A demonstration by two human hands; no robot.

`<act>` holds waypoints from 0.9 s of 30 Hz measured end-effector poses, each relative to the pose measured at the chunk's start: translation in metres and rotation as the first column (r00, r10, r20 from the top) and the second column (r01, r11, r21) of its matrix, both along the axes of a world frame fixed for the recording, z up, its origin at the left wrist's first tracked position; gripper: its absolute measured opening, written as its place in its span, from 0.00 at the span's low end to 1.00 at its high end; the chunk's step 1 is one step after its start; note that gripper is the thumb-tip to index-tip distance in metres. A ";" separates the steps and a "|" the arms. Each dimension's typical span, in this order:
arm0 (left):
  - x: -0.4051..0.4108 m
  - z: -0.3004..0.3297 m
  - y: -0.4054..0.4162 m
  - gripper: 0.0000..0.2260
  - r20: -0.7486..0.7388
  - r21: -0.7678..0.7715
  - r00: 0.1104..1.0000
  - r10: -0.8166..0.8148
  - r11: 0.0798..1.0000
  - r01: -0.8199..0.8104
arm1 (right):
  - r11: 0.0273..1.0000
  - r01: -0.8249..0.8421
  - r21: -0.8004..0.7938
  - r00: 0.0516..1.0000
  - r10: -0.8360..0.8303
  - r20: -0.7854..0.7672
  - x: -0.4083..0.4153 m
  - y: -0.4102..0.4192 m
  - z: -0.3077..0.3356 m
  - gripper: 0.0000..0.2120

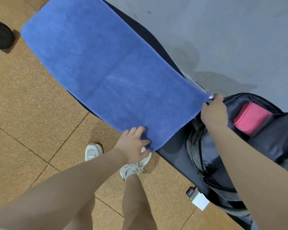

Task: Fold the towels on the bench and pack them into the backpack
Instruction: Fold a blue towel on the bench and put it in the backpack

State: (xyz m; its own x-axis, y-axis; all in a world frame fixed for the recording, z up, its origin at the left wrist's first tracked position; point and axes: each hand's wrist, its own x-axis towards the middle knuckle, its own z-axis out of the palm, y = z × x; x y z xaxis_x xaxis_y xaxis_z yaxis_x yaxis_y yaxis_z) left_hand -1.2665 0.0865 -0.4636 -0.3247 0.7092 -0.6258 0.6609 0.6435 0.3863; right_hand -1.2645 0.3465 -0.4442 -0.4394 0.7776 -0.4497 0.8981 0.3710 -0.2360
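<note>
blue towel [106, 70] flat on bench [173, 156] | L hand [133, 146] & R hand [214, 112] fingers pinch near corners | cork floor [23, 113], grey wall [223, 30]

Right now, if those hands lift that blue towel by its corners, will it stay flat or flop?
Likely flop: the blue towel is soft terry, lying limp along the bench. Probably light, since the left hand and right hand handle it by the corners.
</note>
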 end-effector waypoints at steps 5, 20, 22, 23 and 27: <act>-0.006 0.009 0.001 0.18 0.326 0.074 0.944 -0.055 0.997 0.032 | 0.968 -0.252 -0.003 0.967 0.253 0.018 -0.003 -0.014 0.016 0.20; -0.224 0.079 -0.120 0.16 0.078 -0.095 0.769 0.635 0.772 -0.628 | 0.677 -0.688 -0.261 0.724 0.667 -0.175 -0.222 -0.151 0.085 0.19; -0.264 0.075 -0.144 0.16 0.037 -0.094 0.738 0.674 0.738 -0.669 | 0.662 -0.703 -0.261 0.708 0.685 -0.171 -0.264 -0.169 0.083 0.20; -0.285 0.070 -0.155 0.16 0.018 -0.091 0.730 0.683 0.729 -0.679 | 0.650 -0.713 -0.261 0.698 0.696 -0.172 -0.286 -0.177 0.080 0.20; -0.369 0.046 -0.189 0.15 -0.035 -0.081 0.674 0.737 0.671 -0.737 | 0.659 -0.699 -0.277 0.712 0.677 -0.186 -0.370 -0.205 0.048 0.20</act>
State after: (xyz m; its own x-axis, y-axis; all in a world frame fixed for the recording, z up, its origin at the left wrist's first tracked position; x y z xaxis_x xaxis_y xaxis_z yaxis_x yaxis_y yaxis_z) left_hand -1.6351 -0.1029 -0.4180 -0.7192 0.1855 -0.6695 -0.0427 0.9500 0.3092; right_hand -1.6350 0.1415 -0.3961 -0.8271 0.0680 -0.5580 0.3957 0.7754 -0.4920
